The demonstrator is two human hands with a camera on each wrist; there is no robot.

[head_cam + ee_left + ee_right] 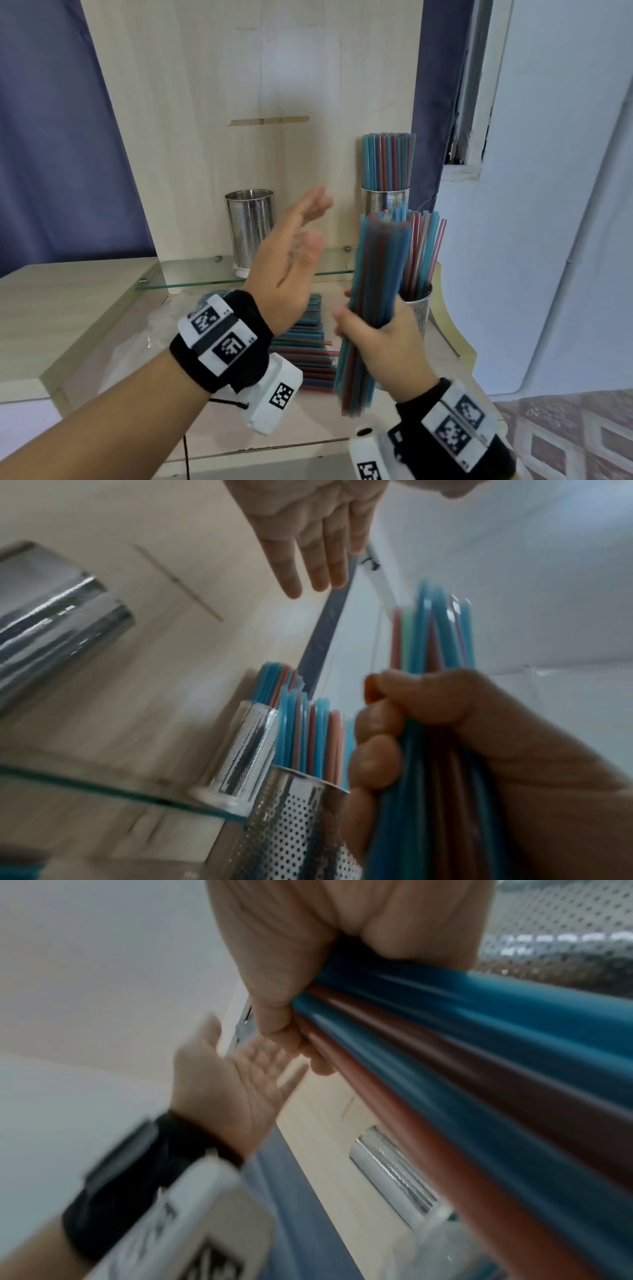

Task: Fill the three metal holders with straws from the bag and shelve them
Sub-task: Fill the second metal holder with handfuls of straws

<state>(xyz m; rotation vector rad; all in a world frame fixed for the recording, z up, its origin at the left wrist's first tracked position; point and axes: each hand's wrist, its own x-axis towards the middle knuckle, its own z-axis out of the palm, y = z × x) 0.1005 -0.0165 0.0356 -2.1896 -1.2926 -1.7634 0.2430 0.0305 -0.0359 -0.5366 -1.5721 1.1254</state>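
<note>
My right hand (375, 339) grips a thick bundle of blue and red straws (376, 270) upright above the table, fingers curled round its lower half (287, 1007). My left hand (291, 257) is raised beside the bundle with straight fingers (318, 561), holding nothing and apart from the straws. An empty perforated metal holder (249, 229) stands on the glass shelf (191, 279). A second holder (383, 202), packed with straws, stands at the shelf's right end. A third holder (420, 310) with straws in it sits on the table behind my right hand.
The clear plastic bag with more straws (308, 346) lies on the table under my left wrist. A pale wooden back panel (239, 102) rises behind the shelf. A blue curtain (51, 137) hangs to the left and a white wall (565, 205) closes the right.
</note>
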